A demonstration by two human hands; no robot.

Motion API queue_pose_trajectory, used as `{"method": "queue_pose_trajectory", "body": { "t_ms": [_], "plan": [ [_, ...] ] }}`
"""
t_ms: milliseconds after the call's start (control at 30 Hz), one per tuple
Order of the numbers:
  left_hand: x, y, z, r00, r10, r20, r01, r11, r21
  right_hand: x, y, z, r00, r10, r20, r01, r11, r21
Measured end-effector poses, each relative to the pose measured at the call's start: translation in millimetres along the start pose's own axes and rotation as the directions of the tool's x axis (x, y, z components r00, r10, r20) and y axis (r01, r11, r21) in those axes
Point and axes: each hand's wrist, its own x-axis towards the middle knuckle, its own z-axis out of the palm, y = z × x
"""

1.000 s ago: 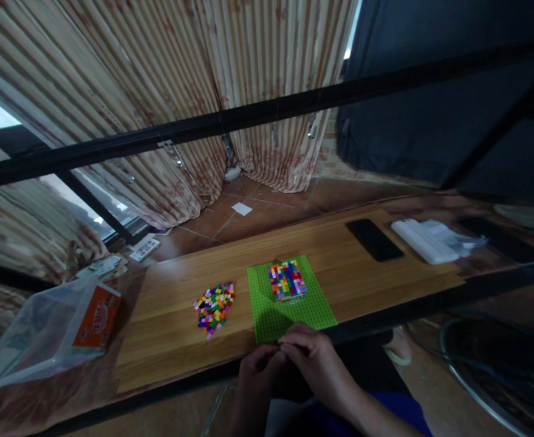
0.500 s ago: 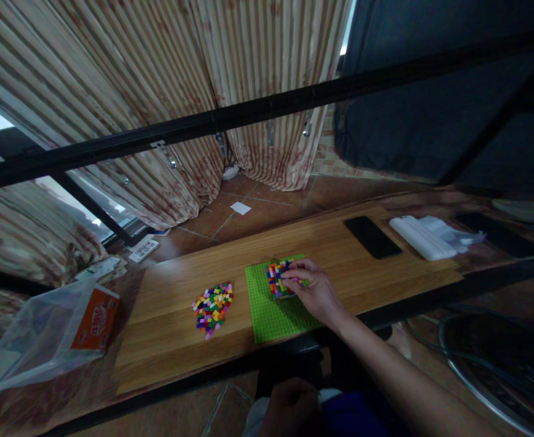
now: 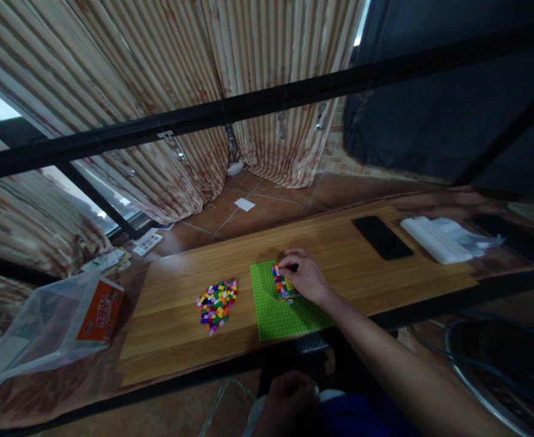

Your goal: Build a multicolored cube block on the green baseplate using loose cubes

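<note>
the person's right hand [image 3: 304,274] reaches over the green baseplate [image 3: 271,318], palm down, its fingers bent and its thumb and forefinger drawn into a narrow pinch at the top of the brick block [image 3: 284,287]. the block sits on the baseplate, toward its far side, its top a mix of many colours; the hand covers its right part. the left hand [image 3: 289,394] rests low near the lap, below the near edge of the worktop [image 3: 171,309], well apart from the block. that corner is dark and the bricks are tiny, so one cannot tell whether the left hand is curled around anything, or whether the right fingertips have a brick between them.

to the left of the baseplate, and apart from it, a loose pile of small bricks [image 3: 218,303] in many colours lies on the wood. on the right, a black phone [image 3: 382,237] lies flat, with a white pack [image 3: 435,240] near it. beside the worktop's left end is a clear box [image 3: 43,328] with an orange label [image 3: 100,311]. beyond the far edge, white paper [image 3: 244,204] lies on the tiled floor [image 3: 214,224], and striped curtains [image 3: 267,54] hang behind a black rail [image 3: 134,130].
</note>
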Motion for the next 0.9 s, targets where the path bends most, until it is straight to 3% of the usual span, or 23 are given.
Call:
{"method": "queue_pose_trajectory", "body": {
  "t_ms": [667,900],
  "plan": [
    [-6.5,5.6,4.1,0.999,0.003,-0.054,-0.007,0.997,-0.070,4.2,13.1,11.4,1.000,0.002,0.013,-0.004,0.984,0.176],
    [-15.2,10.0,1.8,0.994,0.088,-0.069,-0.091,0.995,-0.041,0.1,9.7,4.0,0.999,-0.047,0.009,0.045,0.986,0.161]
  ]
}}
